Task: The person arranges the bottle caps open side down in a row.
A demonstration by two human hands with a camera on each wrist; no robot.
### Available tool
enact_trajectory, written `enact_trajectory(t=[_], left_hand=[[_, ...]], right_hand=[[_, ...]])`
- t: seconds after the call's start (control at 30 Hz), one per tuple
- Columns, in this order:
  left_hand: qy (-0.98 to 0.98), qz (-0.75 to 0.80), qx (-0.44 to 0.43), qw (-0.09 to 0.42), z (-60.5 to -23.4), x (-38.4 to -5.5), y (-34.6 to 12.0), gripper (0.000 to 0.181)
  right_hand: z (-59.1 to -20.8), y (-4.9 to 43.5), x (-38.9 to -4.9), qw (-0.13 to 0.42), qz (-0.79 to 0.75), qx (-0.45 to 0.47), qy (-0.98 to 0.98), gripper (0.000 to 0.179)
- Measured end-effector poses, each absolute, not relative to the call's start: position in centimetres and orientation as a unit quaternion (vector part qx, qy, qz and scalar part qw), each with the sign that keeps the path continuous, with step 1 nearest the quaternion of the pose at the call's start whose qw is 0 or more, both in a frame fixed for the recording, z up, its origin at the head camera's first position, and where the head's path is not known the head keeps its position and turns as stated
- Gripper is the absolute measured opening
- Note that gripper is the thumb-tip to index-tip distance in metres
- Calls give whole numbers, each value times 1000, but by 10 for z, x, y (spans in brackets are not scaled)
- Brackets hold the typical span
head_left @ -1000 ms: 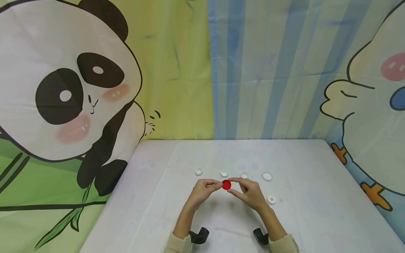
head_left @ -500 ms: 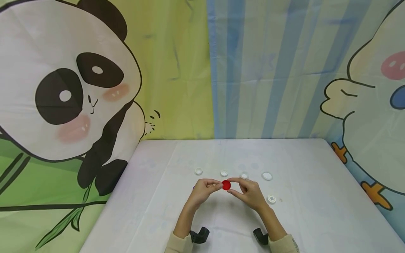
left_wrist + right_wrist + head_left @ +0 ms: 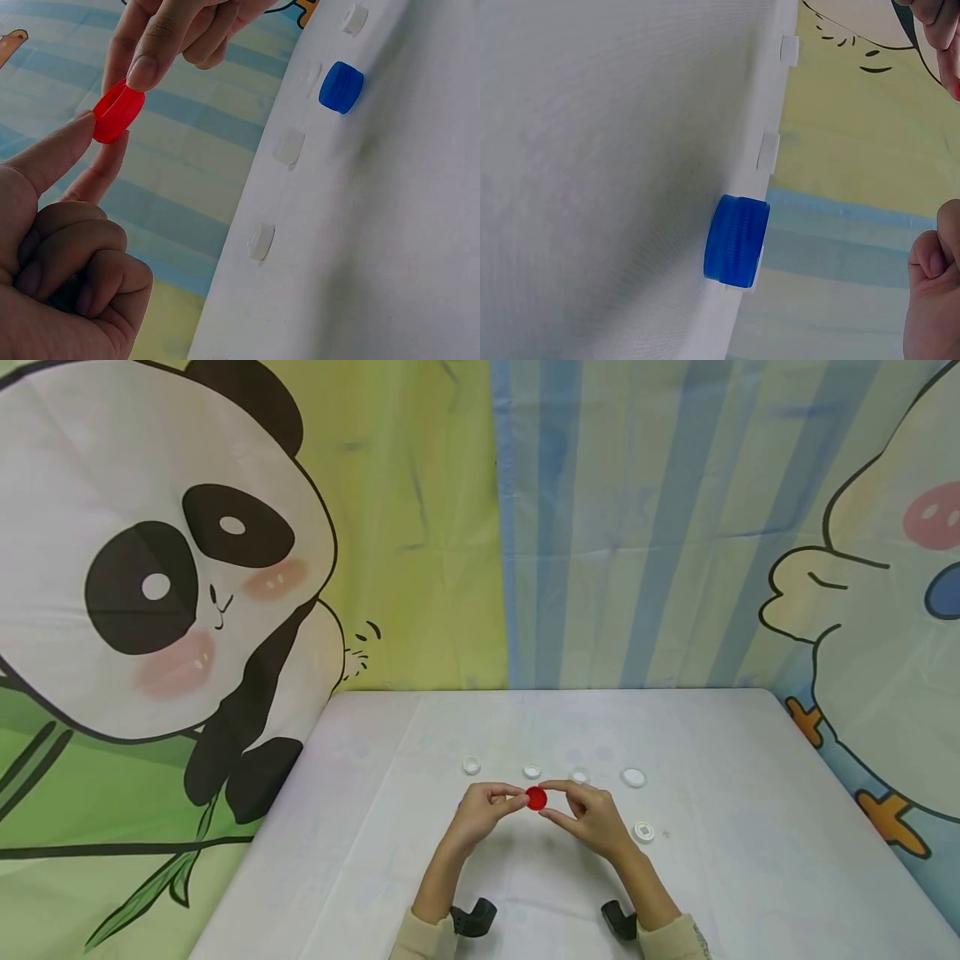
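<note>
A red bottle cap is held in the air above the table between both hands. My left hand pinches its left side with thumb and index finger; the other fingers are curled in, as the left wrist view shows. From the opposite side, my right hand grips the red cap with thumb and a fingertip. A blue bottle cap sits on the table below the hands. It also appears large in the right wrist view, where only a sliver of the red cap is visible; in the head view I cannot make it out.
Several white caps lie on the white table: a leftmost white cap, a wider white ring and a white cap beside my right wrist. A small purple bit peeks out by my left hand. Printed curtains stand behind.
</note>
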State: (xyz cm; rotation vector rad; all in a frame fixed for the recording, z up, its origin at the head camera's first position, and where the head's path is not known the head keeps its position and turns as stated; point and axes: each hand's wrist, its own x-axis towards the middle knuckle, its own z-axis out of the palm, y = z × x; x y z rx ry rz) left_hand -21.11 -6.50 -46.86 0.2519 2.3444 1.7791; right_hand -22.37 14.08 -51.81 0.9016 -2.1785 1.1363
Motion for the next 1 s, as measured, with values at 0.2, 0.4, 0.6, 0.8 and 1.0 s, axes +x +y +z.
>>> enact_trajectory(t=[0.2, 0.4, 0.6, 0.8, 1.0], left_hand=[[794, 596, 104, 62, -467, -210, -65, 20], [805, 573, 152, 4, -471, -211, -67, 19], [796, 564, 208, -74, -491, -219, -67, 19], [793, 512, 281, -175, -485, -213, -66, 18], [786, 489, 319, -202, -481, -211, -65, 20]], right_hand=[[-520, 141, -224, 243, 425, 329, -807, 40], [-515, 140, -219, 196, 445, 304, -819, 42], [-491, 135, -204, 100, 492, 254, -827, 26], [-484, 138, -203, 44, 540, 256, -801, 19], [-485, 139, -204, 32, 576, 269, -772, 19]])
